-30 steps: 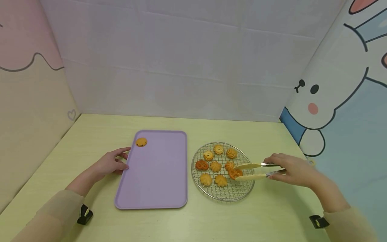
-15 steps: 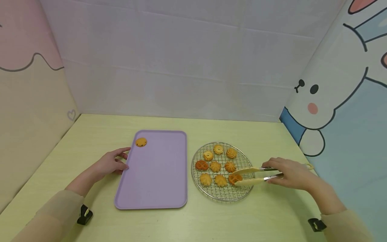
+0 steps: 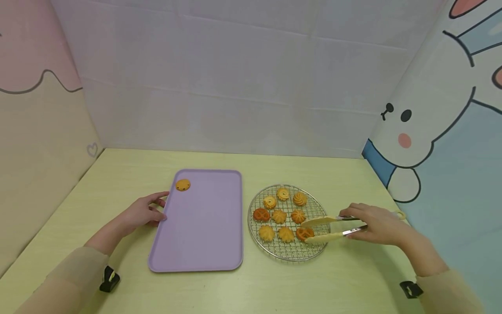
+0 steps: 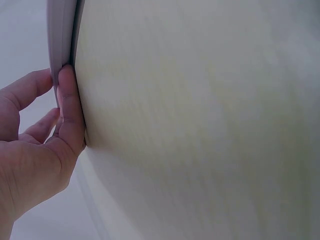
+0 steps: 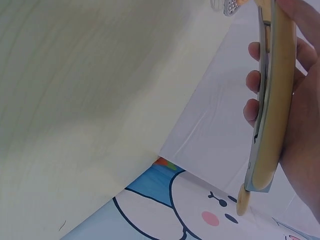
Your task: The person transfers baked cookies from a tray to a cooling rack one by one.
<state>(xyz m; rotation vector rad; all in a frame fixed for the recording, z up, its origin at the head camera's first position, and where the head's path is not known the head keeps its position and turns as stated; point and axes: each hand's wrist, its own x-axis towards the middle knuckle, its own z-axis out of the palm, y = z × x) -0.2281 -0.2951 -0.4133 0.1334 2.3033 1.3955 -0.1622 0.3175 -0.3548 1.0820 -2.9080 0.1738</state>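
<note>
In the head view my left hand point(image 3: 143, 212) touches the left edge of a lilac tray point(image 3: 208, 222), thumb and fingertips against its rim. The left wrist view shows the thumb point(image 4: 71, 107) right at that edge. A round cookie with dark dots point(image 3: 182, 185) lies in the tray's far left corner. My right hand point(image 3: 374, 223) grips a pair of tongs point(image 3: 331, 237) with cream tips and metal arms. Those tips reach over a round wire rack point(image 3: 290, 250), one on either side of a pretzel-shaped cookie point(image 3: 304, 233) at the rack's front right.
Several other cookies lie on the rack, among them a second pretzel-shaped one point(image 3: 261, 214), a star-shaped one point(image 3: 298, 216) and a swirled one point(image 3: 300, 199). A pale yellow table point(image 3: 196, 292) bears everything. White sheeting point(image 3: 235, 87) stands behind, and a rabbit-print panel point(image 3: 451, 183) on the right.
The tongs and the front pretzel-shaped cookie have shifted toward me, off the star-shaped cookie they overlapped, mostly in the first half second. My left hand has stayed at the tray.
</note>
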